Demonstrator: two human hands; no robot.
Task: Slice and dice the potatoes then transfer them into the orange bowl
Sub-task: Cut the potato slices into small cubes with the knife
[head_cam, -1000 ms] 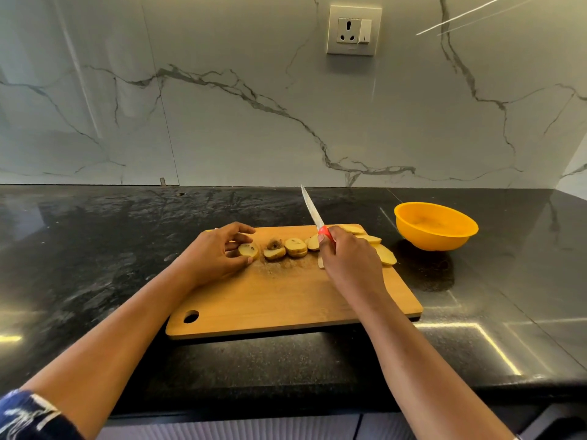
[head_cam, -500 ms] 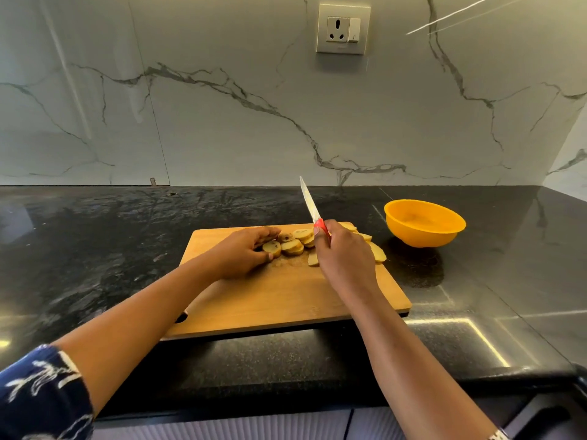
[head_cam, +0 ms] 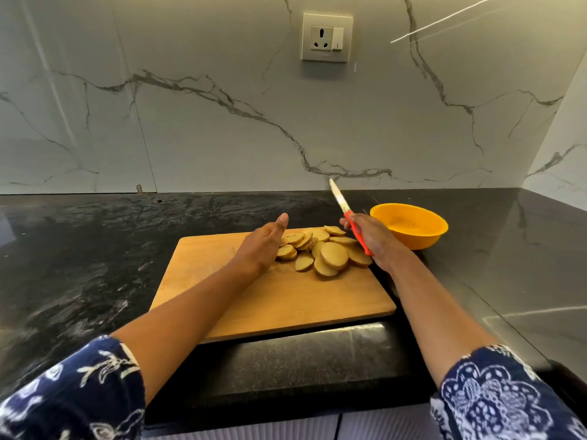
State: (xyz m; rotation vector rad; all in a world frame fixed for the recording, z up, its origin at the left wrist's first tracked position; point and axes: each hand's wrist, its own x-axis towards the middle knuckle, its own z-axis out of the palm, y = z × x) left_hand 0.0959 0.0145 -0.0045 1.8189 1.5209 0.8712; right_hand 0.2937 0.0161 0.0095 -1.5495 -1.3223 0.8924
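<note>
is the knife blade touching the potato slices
Apart. The head view shows the right hand holding the knife with its blade pointing up and away, clear of the slices lying on the board.

The near half of the cutting board [head_cam: 286,300] is bare wood, open to a reach from the front. At the board's far right lie the heaped potato slices [head_cam: 330,255], hemmed by the flat left hand [head_cam: 260,246] on one side and the right hand [head_cam: 374,239] gripping the knife [head_cam: 349,214] on the other, its blade angled up. The orange bowl [head_cam: 409,227] sits just off the board's far right corner. Left of the board the desk [head_cam: 79,265] runs open to the wall [head_cam: 222,122].
</note>
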